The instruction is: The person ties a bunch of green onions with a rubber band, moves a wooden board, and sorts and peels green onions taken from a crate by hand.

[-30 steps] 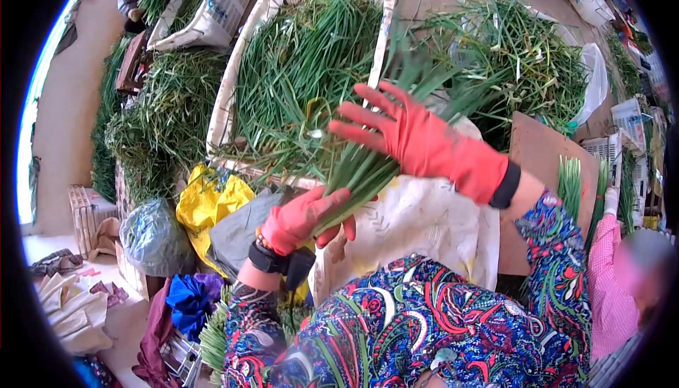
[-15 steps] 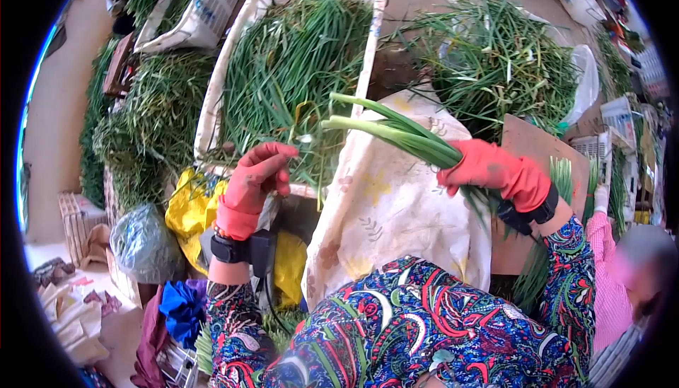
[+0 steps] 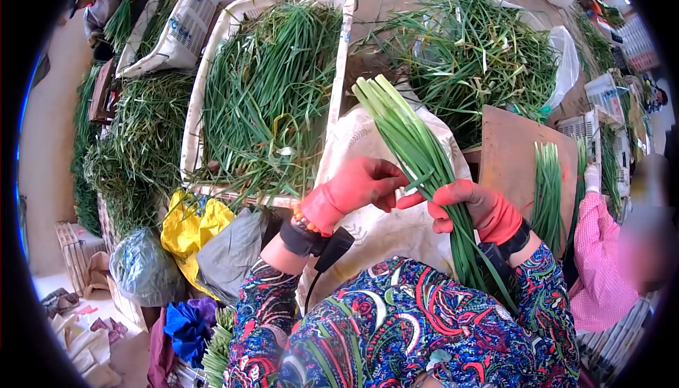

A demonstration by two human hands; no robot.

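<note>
My right hand, in a red rubber glove, is closed round a bunch of garlic chives. The pale stem ends point up and away from me, while the dark green leaves hang down against my patterned sleeve. My left hand, gloved the same way, is pinched at the left side of the bunch, close to my right fingertips. A single leaf sticks out crosswise from the bunch to the left fingertips, and they appear to hold its end. Beneath both hands, a pale printed cloth covers my lap.
Ahead stands a white crate full of loose chives. A chive heap lies at the right on plastic. Trimmed bunches rest on a brown board. A co-worker in a pink checked sleeve is close on my right. Plastic bags lie left.
My left hand has moved right to the bunch and closed at its side. The bunch has turned from lying leftward to standing more upright. The view has shifted slightly.
</note>
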